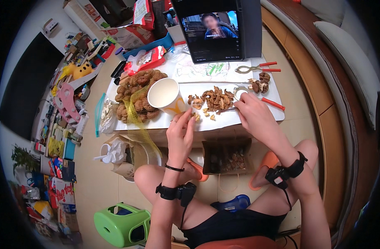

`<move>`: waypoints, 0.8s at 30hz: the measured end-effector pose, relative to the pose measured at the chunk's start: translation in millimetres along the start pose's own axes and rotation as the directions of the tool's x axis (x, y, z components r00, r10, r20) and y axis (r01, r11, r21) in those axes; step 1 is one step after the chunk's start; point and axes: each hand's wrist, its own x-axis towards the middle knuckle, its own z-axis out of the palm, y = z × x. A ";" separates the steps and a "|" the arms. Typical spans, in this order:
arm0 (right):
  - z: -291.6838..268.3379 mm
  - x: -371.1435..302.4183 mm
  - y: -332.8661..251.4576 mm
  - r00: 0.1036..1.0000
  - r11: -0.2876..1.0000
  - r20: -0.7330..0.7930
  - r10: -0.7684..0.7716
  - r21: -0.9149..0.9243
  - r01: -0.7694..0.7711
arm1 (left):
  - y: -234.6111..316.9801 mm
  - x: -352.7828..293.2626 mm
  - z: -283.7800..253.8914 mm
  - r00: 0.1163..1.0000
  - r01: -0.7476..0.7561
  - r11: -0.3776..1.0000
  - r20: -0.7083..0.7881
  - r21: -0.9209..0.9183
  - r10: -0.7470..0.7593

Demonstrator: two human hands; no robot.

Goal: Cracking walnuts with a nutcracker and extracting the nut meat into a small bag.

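My left hand (180, 135) is at the table's front edge, thumb and fingers drawn together beside small pale nut pieces (206, 113); whatever they pinch is too small to make out. Further right, my right hand (256, 118) has its fingers curled and pinched, their tips partly hidden, by a heap of brown walnut pieces (218, 99). Under that hand lies a red-handled nutcracker (273, 103). Another red-handled nutcracker (256, 68) rests behind it, near some dark cracked walnuts (260, 84). A white paper cup (164, 93) stands left of the heap, next to whole walnuts (136, 91) in yellow mesh.
A tablet (212, 33) stands at the back of the white-covered table (185, 126). A red package (150, 58) lies at back left. Below, a box (227, 157) with shell bits sits between my feet. A green stool (122, 224) and a waste bin (132, 157) are leftward.
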 end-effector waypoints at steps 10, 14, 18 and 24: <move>9.5 15.0 13.9 0.988 0.994 0.115 -0.100 0.049 0.094 | 6.4 -65.0 32.3 0.804 0.145 0.988 0.588 -0.050 -0.088; 6.9 17.8 20.5 0.984 0.975 0.130 -0.119 0.202 0.091 | -40.0 -91.9 55.7 0.755 0.053 0.993 0.646 0.105 -0.109; 9.2 14.8 26.2 0.987 0.967 0.056 -0.148 0.218 0.132 | -44.2 -85.4 62.1 0.638 0.084 0.929 0.696 0.361 -0.328; -0.3 13.8 11.6 0.999 0.919 -0.044 0.000 0.395 0.018 | -69.7 -97.2 65.6 0.719 0.202 0.958 0.633 0.204 -0.286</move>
